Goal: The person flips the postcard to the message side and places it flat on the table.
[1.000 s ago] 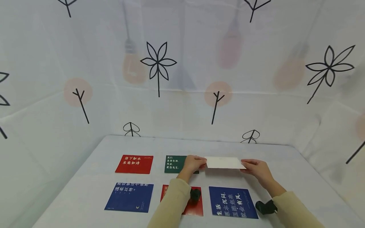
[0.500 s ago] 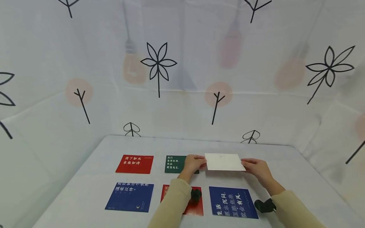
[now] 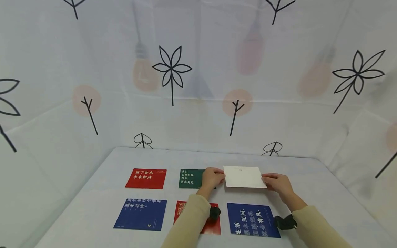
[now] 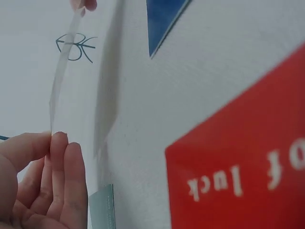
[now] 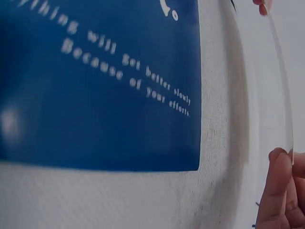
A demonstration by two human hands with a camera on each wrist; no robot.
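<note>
A white card, its pale side toward the head camera, is raised above the table between both hands. My left hand pinches its left edge between thumb and fingers; my right hand pinches the right edge. Seen edge-on in the left wrist view, the card looks thin and slightly bowed, and its shadow falls on the cloth. Behind my left hand lies a green card, partly covered. Below the held card is a blue card with white writing.
A red card lies at the far left, with another blue card in front of it. My left sleeve covers part of a second red card. A patterned white cloth hangs behind the table.
The white card has tilted, so more of its pale face shows to the head camera. Both hands keep hold of its edges and have barely shifted. The other cards stay put.
</note>
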